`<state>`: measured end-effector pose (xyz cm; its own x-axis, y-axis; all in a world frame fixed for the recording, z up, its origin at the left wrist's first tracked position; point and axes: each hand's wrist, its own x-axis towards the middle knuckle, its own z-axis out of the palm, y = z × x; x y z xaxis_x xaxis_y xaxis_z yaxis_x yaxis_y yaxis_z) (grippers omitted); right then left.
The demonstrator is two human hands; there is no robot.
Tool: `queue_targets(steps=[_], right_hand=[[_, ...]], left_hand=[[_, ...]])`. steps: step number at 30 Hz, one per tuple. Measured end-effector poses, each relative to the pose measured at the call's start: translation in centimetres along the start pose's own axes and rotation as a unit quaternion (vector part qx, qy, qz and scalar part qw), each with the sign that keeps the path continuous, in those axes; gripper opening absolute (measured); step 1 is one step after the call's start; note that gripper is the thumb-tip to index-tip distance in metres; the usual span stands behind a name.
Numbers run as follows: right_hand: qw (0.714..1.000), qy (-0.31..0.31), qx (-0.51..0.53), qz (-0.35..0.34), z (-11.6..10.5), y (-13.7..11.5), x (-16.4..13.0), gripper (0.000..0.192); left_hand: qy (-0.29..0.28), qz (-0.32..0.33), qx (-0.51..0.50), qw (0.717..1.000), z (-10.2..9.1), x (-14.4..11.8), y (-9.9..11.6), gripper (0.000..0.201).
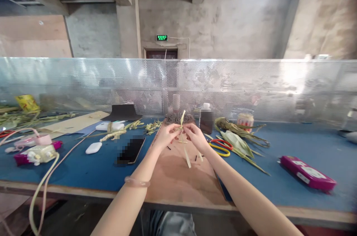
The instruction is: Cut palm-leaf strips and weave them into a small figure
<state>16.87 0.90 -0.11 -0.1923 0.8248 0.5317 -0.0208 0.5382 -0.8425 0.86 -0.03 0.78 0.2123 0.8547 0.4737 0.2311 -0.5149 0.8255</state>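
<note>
Both hands meet above a brown board point(173, 176) at the middle of the table. My left hand point(169, 133) pinches a pale strip of dried leaf point(182, 119) from the left side. From the right, my right hand point(195, 135) has its fingers closed on the same strip. One end of the strip stands up above the fingertips, and a pale length point(187, 156) hangs down below them toward the board. Small dark and pale bits lie on the board near my right wrist. A dark grey stringy bundle point(180, 118) lies at the board's far end.
To the right lie scissors point(223, 147) with red and yellow handles, dried leaves point(240, 145), a can point(245, 121) and a magenta packet point(308, 173). A phone point(134, 150), a white case point(93, 148) and cables point(46, 176) lie left. A perforated metal screen point(125, 80) stands behind.
</note>
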Motion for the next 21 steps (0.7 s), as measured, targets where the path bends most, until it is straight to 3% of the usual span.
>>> queue_targets(steps=[3,17,21], right_hand=[[0.999,-0.01,0.038,0.016,0.02,-0.51,-0.11,0.028],[0.99,-0.02,-0.127,-0.06,-0.37,-0.37,-0.3,0.02],[0.992,-0.038,-0.113,-0.039,-0.43,-0.06,-0.34,0.016]], left_hand=[[0.002,-0.01,-0.019,1.0,0.05,0.03,-0.01,0.038],[-0.001,-0.03,-0.042,0.999,-0.04,0.05,-0.42,0.03],[-0.013,-0.028,-0.033,0.999,-0.19,0.01,-0.59,0.026]])
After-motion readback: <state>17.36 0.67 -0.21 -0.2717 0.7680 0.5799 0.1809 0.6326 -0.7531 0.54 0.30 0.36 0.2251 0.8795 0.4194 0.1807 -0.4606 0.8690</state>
